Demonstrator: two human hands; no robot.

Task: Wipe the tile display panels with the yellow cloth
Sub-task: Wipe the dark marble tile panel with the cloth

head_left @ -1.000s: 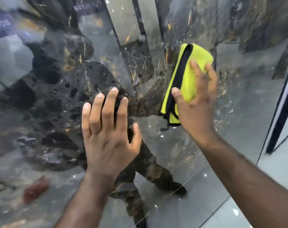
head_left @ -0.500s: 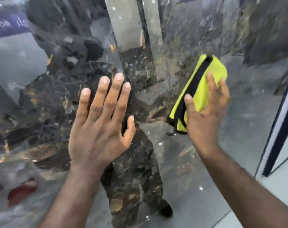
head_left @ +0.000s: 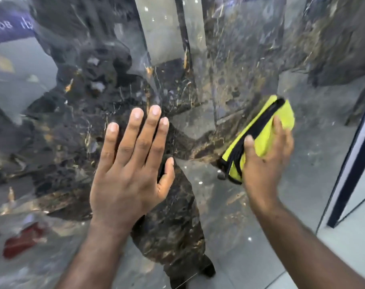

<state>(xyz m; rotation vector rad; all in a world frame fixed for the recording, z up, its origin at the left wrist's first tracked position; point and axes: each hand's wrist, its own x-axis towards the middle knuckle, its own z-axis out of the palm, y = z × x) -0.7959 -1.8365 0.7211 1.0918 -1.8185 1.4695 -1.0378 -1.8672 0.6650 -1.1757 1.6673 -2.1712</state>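
A glossy dark marble tile display panel [head_left: 229, 69] fills the view. The left hand [head_left: 127, 176] lies flat on it, fingers [head_left: 135, 130] straight and spread, holding nothing. To its right, the right hand [head_left: 265, 163] holds a folded yellow cloth [head_left: 263, 132] against the panel, thumb on its black edging and fingers curved over the yellow cloth.
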